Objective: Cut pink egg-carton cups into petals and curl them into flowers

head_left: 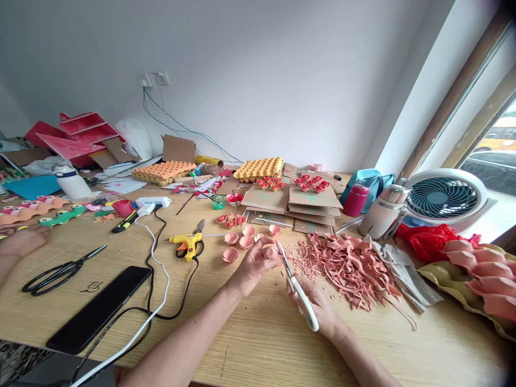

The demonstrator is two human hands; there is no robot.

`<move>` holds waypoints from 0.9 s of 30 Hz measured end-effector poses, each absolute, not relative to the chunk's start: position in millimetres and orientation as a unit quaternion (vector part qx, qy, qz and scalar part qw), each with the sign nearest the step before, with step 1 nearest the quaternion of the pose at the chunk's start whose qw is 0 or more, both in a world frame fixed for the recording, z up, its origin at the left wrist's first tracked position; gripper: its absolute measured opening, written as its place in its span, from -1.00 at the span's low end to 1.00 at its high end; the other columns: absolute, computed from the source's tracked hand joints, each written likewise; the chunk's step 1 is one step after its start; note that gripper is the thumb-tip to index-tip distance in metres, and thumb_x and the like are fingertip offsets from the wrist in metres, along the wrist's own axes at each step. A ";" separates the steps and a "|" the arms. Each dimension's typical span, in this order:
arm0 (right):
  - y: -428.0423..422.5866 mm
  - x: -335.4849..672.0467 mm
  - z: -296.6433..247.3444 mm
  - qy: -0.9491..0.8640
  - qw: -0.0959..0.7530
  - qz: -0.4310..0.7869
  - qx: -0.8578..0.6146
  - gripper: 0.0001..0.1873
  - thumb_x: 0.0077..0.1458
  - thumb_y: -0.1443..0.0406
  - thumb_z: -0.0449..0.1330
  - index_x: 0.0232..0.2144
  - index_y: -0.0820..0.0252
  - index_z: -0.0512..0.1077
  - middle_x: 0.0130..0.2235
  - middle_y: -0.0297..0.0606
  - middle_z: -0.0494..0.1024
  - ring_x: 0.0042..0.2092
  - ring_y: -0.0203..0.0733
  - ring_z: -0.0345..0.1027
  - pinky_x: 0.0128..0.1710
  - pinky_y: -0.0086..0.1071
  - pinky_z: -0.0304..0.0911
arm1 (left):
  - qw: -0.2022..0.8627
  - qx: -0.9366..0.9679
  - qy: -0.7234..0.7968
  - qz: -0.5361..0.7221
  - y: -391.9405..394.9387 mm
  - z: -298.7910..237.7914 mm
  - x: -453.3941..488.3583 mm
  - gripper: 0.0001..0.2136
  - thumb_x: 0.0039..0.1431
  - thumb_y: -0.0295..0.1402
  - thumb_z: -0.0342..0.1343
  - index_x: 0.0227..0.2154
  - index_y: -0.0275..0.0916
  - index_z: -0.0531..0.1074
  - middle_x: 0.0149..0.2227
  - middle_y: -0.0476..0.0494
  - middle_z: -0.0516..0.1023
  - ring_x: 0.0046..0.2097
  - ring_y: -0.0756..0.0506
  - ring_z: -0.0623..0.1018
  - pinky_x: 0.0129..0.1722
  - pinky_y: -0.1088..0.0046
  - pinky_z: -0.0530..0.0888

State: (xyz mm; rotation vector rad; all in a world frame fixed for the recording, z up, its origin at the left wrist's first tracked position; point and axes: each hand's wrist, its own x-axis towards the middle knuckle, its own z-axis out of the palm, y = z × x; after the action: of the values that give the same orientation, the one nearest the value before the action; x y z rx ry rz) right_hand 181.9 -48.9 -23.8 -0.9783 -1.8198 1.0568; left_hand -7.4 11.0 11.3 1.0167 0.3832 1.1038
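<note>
Between the fingers of my left hand (253, 266) is a small pink egg-carton cup (276, 253), partly hidden by the fingers. My right hand (318, 305) is closed around white-handled scissors (302, 302), whose blades point up and reach the cup's right side. Just beyond my left hand stand several petal-edged pink cups (230, 255). A heap of curled pink carton scraps (350, 269) lies to the right of the scissors, with small bits scattered about.
A yellow glue gun (188, 245), black scissors (60, 273), a black phone (100, 309) and a power strip (153, 203) lie leftward. Another person's hand (30, 240) rests far left. Cardboard with red flowers (314, 196) stands behind; a fan (445, 196) and egg cartons (484, 274) are right.
</note>
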 end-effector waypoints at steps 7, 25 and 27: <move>-46.8 183.9 -25.0 -0.732 0.395 0.390 -0.395 -0.60 0.21 -0.03 0.01 -0.43 0.16 0.32 -0.45 -0.34 0.33 -0.40 -0.28 0.15 -0.40 -0.41 0.09 | 0.718 0.455 0.164 0.500 12.3 10.9 -9.2 -0.60 -0.06 -0.44 0.34 -0.12 -0.14 0.40 -0.48 0.12 0.23 -0.35 0.04 0.38 -0.13 0.43 0.32; -47.1 182.6 -22.3 -0.651 0.419 0.456 -0.438 -0.62 0.12 -0.01 0.15 -0.48 0.16 0.30 -0.56 -0.44 0.23 -0.53 -0.36 0.06 -0.53 -0.46 0.03 | 0.717 0.479 0.208 0.462 16.1 8.1 -10.0 -0.65 -0.05 -0.39 0.34 -0.17 -0.25 0.43 -0.29 -0.03 0.46 -0.27 0.02 0.44 -0.12 0.43 0.33; -49.0 182.5 -21.2 -0.617 0.438 0.494 -0.429 -0.59 0.13 -0.05 0.14 -0.46 0.16 0.29 -0.58 -0.45 0.22 -0.55 -0.37 0.04 -0.56 -0.46 0.03 | 0.696 0.513 0.228 0.447 15.4 7.3 -7.8 -0.68 -0.02 -0.35 0.32 -0.18 -0.28 0.44 -0.30 -0.05 0.48 -0.29 0.02 0.45 -0.16 0.44 0.34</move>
State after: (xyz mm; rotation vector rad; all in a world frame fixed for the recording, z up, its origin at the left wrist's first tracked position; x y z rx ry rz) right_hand 182.5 -49.0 -21.2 -1.0664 -1.5325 1.2268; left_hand -7.8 15.4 7.3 1.1446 0.5088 0.9978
